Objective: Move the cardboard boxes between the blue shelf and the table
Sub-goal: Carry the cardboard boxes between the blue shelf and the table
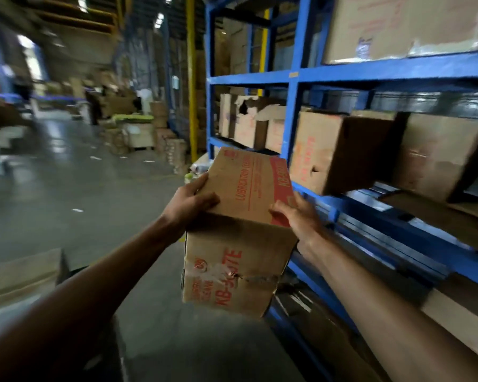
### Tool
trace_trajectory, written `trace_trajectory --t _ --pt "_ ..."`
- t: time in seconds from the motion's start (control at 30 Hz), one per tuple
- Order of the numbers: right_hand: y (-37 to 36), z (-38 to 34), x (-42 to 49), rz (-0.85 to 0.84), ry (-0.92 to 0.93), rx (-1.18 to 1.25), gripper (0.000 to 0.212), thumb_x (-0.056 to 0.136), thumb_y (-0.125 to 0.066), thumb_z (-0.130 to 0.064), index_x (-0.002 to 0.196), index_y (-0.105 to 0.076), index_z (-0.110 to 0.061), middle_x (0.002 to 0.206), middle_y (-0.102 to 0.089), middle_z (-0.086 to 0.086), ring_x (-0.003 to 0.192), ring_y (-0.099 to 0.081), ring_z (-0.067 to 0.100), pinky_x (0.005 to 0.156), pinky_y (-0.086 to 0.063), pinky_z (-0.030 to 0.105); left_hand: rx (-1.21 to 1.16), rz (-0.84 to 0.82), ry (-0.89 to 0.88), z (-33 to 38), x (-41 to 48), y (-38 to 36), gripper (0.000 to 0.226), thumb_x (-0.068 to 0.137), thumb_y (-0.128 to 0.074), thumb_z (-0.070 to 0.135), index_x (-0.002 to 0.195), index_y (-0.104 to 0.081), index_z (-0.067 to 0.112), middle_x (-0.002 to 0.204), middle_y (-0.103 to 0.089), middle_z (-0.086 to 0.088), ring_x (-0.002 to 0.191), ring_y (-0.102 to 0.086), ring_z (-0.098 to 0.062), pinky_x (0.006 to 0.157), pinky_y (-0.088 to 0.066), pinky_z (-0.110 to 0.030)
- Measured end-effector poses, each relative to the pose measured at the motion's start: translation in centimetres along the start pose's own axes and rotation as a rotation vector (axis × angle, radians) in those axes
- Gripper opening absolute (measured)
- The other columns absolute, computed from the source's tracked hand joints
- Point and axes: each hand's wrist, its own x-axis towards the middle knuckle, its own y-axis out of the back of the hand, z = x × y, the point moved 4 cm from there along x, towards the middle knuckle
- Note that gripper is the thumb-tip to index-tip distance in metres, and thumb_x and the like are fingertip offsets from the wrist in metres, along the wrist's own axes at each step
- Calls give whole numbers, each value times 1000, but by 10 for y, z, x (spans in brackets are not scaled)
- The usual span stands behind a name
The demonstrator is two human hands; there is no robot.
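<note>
Both hands hold box (240,216) in air: left hand (189,206) on left side, right hand (295,216) on right. Box just beside shelf (295,75), not on it. More boxes (340,153) sit on shelf. Table not seen. Job looks part done.
</note>
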Motion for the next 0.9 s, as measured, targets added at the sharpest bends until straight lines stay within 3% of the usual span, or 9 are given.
trace_trajectory --t 0.1,0.23,0.3,0.43,0.53,0.6,0.67,0.8,0.9 --pt "-42 -8 36 -142 27 29 27 86 -68 -17 111 -64 -27 106 -75 -2 96 -72 17 83 -56 35 15 129 40 1 4 40 85 71 -67 25 150 -37 22 110 -59 13 103 -62 -12 101 -49 -33" --pt "-105 -4 78 -329 57 21 43 70 -71 -30 112 -64 -33 106 -74 -5 100 -70 17 95 -53 47 50 318 89 -11 10 87 77 86 -65 16 154 -30 23 120 -57 8 100 -63 -12 84 -53 -23" --pt "-136 5 100 -414 77 28 46 69 -71 -27 115 -63 -31 107 -74 -4 101 -70 17 95 -53 45 65 413 116 -21 14 108 73 88 -63 14 153 -31 26 113 -59 12 95 -65 -10 75 -53 -20" --pt "-200 25 140 -568 33 82 36 81 -67 -12 114 -62 -26 101 -74 -5 94 -71 16 78 -57 26 107 544 177 -44 29 152 86 70 -66 28 151 -35 28 110 -65 11 92 -67 -11 78 -56 -24" --pt "-246 37 172 -655 7 77 47 69 -69 -23 116 -62 -24 103 -74 -2 98 -71 20 85 -57 36 139 647 197 -60 44 183 88 65 -63 30 150 -39 26 110 -66 13 92 -66 -7 76 -51 -18" --pt "-271 41 189 -696 1 80 52 67 -68 -26 118 -61 -26 105 -74 -3 97 -71 18 80 -56 33 121 683 211 -74 54 199 69 67 -63 29 135 -55 40 100 -70 14 91 -67 -9 78 -53 -21" --pt "-293 44 205 -737 0 82 44 72 -69 -23 115 -60 -31 103 -74 -6 94 -71 15 75 -53 28 103 713 210 -83 63 209 49 71 -62 25 114 -64 48 93 -74 9 82 -68 -9 68 -55 -21" --pt "-331 45 232 -852 30 57 43 79 -66 -19 120 -58 -30 104 -74 -6 94 -72 16 74 -54 28 70 822 221 -94 73 231 64 85 -64 16 144 -45 29 106 -68 7 88 -70 -10 70 -55 -20" --pt "-352 47 246 -925 36 67 39 76 -66 -22 110 -59 -38 106 -74 -4 96 -72 17 82 -57 34 80 896 235 -101 79 241 60 85 -65 15 139 -47 34 99 -69 12 90 -70 -11 81 -58 -27"
